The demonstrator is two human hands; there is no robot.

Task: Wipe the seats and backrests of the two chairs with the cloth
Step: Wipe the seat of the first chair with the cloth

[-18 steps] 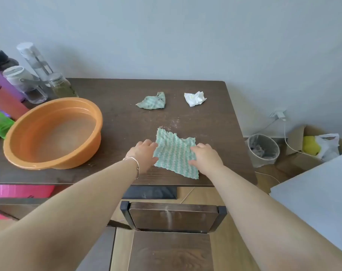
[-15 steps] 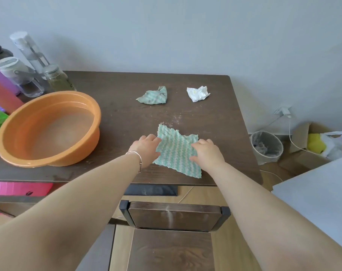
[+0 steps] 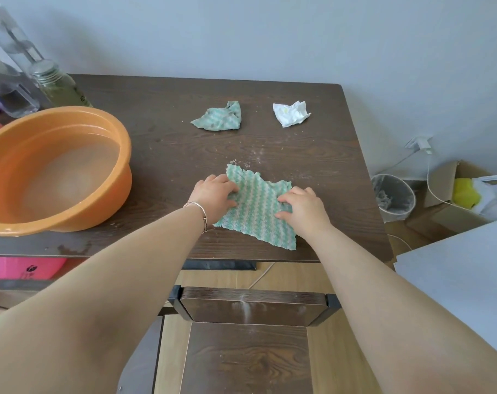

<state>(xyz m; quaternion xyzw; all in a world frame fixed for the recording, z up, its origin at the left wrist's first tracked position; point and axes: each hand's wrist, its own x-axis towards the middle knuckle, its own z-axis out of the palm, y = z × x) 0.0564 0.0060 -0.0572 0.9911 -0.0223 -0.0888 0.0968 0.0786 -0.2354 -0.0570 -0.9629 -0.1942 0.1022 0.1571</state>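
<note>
A green-and-white wavy cloth (image 3: 257,207) lies spread near the front edge of the dark wooden table (image 3: 167,160). My left hand (image 3: 214,196) grips its left edge with curled fingers. My right hand (image 3: 302,207) has its fingers curled into the cloth's right side, and the fabric bunches a little there. Below the table stands a dark wooden chair: its dusty backrest (image 3: 253,308) and seat (image 3: 247,362) lie between my forearms. Part of a second chair (image 3: 140,362) shows at the lower left, mostly hidden by my left arm.
An orange basin (image 3: 57,169) holding water stands on the table's left, with bottles (image 3: 54,83) behind it. A crumpled green cloth (image 3: 220,118) and a white tissue (image 3: 291,113) lie at the back. A waste bin (image 3: 393,197), a cardboard box (image 3: 454,194) and a grey board (image 3: 463,285) are at the right.
Both hands have slid inward on the cloth and their fingers have curled, gathering the fabric. The view has shifted slightly to the right and down.
</note>
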